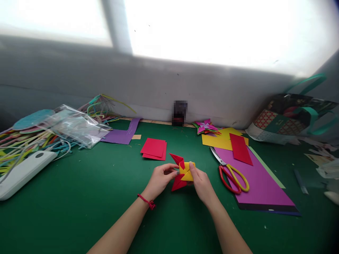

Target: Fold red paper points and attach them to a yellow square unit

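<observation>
Both hands hold a red and yellow folded-paper piece (186, 171) just above the green table, with red points sticking out to the left and a yellow middle. My left hand (163, 179) pinches its left side between thumb and fingers. On the right side, my right hand (201, 181) grips it with the thumb on top of the yellow paper; its other fingers are mostly hidden beneath. Beyond my left hand lie red paper squares (153, 148), loosely stacked. To the right of my right hand, scissors (230, 173) with red and yellow handles rest on purple paper.
Purple sheets (261, 180), yellow paper (215, 140) and a red strip (241, 149) lie at right, near folded paper stars (206, 126). A patterned bag (278, 121) stands far right. At left are pipe cleaners (29, 141), a plastic bag (79, 125) and a white device (26, 174).
</observation>
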{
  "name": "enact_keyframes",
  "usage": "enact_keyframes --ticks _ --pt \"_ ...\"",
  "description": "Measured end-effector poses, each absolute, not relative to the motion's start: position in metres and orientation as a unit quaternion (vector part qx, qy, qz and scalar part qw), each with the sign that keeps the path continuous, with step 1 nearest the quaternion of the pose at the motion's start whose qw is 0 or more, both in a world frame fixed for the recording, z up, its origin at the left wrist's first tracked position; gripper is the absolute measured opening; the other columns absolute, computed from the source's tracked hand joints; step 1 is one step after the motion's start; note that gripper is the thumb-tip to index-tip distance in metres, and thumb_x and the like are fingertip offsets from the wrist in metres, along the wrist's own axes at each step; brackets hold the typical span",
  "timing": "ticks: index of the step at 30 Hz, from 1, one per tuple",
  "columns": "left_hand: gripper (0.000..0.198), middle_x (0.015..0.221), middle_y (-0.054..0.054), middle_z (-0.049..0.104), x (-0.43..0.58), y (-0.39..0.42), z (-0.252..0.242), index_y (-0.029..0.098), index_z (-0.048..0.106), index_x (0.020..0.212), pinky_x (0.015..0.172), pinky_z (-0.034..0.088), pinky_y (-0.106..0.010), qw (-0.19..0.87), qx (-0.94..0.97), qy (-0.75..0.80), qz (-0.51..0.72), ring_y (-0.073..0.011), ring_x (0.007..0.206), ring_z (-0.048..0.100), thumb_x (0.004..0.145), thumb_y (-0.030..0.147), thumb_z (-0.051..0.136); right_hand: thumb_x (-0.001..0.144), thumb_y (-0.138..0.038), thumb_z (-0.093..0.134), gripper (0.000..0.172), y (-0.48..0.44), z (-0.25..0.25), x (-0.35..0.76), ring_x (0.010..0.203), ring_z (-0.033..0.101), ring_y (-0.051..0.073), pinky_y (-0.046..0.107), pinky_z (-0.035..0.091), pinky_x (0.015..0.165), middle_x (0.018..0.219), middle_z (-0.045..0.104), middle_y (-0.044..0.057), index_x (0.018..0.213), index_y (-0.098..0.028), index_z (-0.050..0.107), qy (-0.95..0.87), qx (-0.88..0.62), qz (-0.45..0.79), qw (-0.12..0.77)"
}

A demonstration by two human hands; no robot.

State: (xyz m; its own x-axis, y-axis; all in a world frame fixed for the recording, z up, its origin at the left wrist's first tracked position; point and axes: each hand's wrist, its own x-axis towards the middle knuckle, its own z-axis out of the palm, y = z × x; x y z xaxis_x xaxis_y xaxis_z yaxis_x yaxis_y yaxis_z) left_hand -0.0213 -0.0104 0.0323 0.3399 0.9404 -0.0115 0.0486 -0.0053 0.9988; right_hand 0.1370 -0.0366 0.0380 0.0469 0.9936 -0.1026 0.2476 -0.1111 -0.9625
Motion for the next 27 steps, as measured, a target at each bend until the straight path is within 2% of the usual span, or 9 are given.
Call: enact_keyframes --ticks 6,10,13,17,23,27 --pt "0.021 0.084 -0.004 0.065 -0.020 -0.009 0.032 0.018 0.063 0.087 0.071 0.048 -0.027 0.519 0.622 0.437 0.390 -0.0172 0.079 0.060 0.074 0.030 0.052 0.077 -0.047 0.046 0.030 -0.035 0.037 0.143 0.062 0.056 0.018 0.023 0.044 0.043 0.067 0.057 0.001 0.085 -0.020 0.054 -0.503 -0.562 0.490 0.437" --pt "0.027 0.088 -0.006 0.065 -0.017 0.004 0.030 0.017 0.062 0.086 0.073 0.048 -0.029 0.443 0.564 0.515 0.470 -0.0190 0.083 0.060 0.071 0.038 0.056 0.074 -0.041 0.055 0.028 -0.035 0.034 0.146 0.063 0.060 0.017 0.024 0.046 0.052 0.068 0.063 0.002 0.091 -0.019 0.049 -0.446 -0.519 0.555 0.473" --pt "0.031 0.092 -0.008 0.065 -0.015 0.015 0.030 0.016 0.062 0.089 0.074 0.048 -0.030 0.441 0.552 0.518 0.482 -0.0194 0.085 0.060 0.069 0.040 0.058 0.075 -0.039 0.056 0.028 -0.035 0.028 0.145 0.071 0.062 0.019 0.027 0.047 0.059 0.073 0.066 0.004 0.091 -0.019 0.047 -0.435 -0.507 0.563 0.487" --pt "0.030 0.085 -0.007 0.066 -0.010 0.022 0.030 0.015 0.063 0.089 0.069 0.049 -0.029 0.454 0.563 0.506 0.470 -0.0185 0.077 0.061 0.070 0.038 0.057 0.076 -0.039 0.054 0.028 -0.034 0.024 0.142 0.071 0.062 0.020 0.029 0.047 0.063 0.067 0.064 0.002 0.095 -0.019 0.049 -0.461 -0.498 0.571 0.462" --pt "0.022 0.076 -0.005 0.066 -0.007 0.023 0.038 0.016 0.064 0.079 0.067 0.048 -0.026 0.446 0.643 0.471 0.408 -0.0176 0.074 0.061 0.071 0.034 0.054 0.077 -0.042 0.049 0.027 -0.028 0.032 0.149 0.079 0.059 0.020 0.026 0.046 0.063 0.081 0.064 0.004 0.085 -0.018 0.058 -0.535 -0.524 0.516 0.417" --pt "0.020 0.080 -0.003 0.067 -0.005 0.018 0.046 0.018 0.065 0.082 0.067 0.048 -0.024 0.453 0.687 0.443 0.356 -0.0165 0.075 0.061 0.074 0.030 0.050 0.079 -0.043 0.044 0.030 -0.022 0.038 0.152 0.063 0.056 0.016 0.023 0.043 0.050 0.076 0.063 0.004 0.085 -0.018 0.060 -0.570 -0.573 0.408 0.425"
